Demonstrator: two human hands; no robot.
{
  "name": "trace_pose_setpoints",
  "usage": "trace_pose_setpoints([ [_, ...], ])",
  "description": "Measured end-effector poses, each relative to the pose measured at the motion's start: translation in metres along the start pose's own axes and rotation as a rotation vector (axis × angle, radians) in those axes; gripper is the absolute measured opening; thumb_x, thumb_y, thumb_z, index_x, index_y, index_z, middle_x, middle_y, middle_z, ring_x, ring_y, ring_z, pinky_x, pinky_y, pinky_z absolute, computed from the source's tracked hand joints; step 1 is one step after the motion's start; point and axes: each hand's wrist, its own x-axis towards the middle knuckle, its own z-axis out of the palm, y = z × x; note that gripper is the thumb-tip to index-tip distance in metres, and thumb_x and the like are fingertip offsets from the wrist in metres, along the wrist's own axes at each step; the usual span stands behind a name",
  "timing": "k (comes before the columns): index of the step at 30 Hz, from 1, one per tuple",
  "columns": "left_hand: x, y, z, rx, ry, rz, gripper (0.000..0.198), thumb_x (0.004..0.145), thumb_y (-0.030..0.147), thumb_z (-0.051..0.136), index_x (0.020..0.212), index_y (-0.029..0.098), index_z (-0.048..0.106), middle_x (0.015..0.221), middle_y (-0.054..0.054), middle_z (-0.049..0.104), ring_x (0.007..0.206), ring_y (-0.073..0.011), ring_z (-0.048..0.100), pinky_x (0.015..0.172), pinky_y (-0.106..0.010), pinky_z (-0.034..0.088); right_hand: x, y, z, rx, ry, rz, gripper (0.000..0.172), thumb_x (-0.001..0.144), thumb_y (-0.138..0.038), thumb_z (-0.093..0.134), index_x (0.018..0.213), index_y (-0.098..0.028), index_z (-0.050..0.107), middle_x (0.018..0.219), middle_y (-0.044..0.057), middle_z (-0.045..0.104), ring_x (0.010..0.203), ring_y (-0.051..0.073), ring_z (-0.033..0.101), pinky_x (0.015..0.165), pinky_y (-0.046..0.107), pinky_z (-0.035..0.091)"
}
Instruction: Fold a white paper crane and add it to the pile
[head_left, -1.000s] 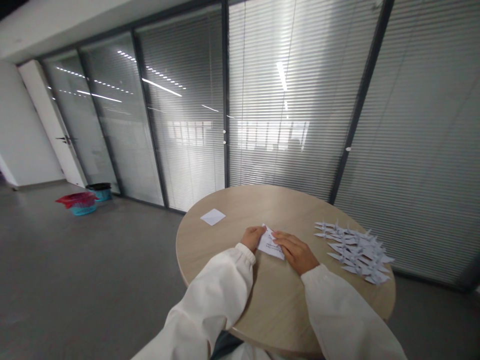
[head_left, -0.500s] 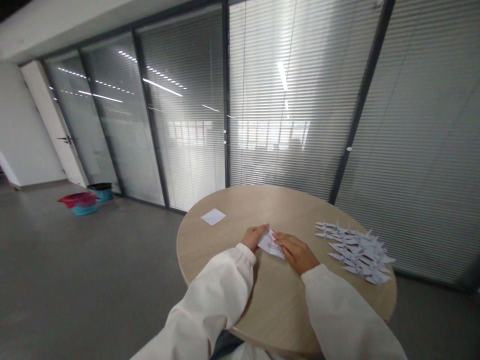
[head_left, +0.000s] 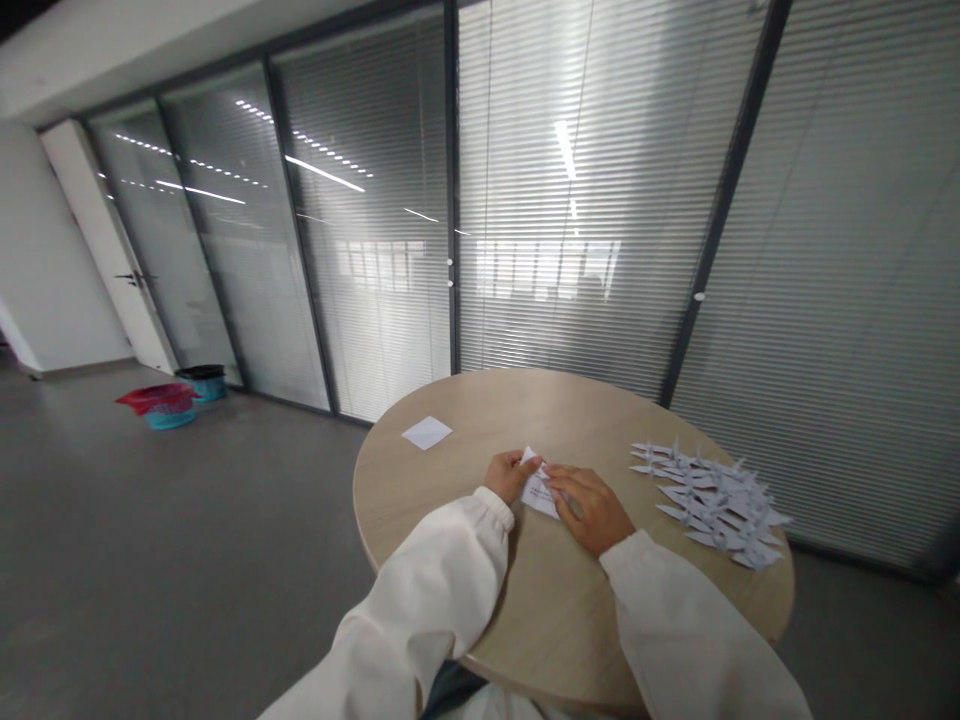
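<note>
Paper (head_left: pixel 538 496), white, folded and bearing small dark print, lies between the person's two bare hands above the middle of a round, pale wood-grain table (head_left: pixel 540 400). The left hand (head_left: pixel 508 475) has its thumb and fingers closed on the upper left part of the paper. The right hand (head_left: pixel 592 505) bends its fingers loosely, their tips touching the paper's right side; whether they pinch it cannot be told. Both wrists come out of long white fabric sleeves (head_left: pixel 442 560). Toward the table's far left edge lies a flat white paper square (head_left: pixel 427 432), apart from the hands. At the right, many pointed white folded-paper figures (head_left: pixel 720 510) cluster close together.
</note>
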Motion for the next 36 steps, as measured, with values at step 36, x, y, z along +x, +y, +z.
trace_pose_setpoints([
  [36,-0.010,0.010,0.006,0.124,-0.034,0.055,0.042,0.059,0.050,0.056,0.064,0.008,0.062,0.050,0.000,0.053,0.045,-0.0079,0.042,0.041,-0.018,0.025,0.004,0.014,0.002,0.648,-0.129,0.757,0.037,0.063,-0.048,0.054,0.067,-0.013,0.062,0.063,0.002,0.063,0.058,0.014,0.056,0.055,0.024,0.042],
])
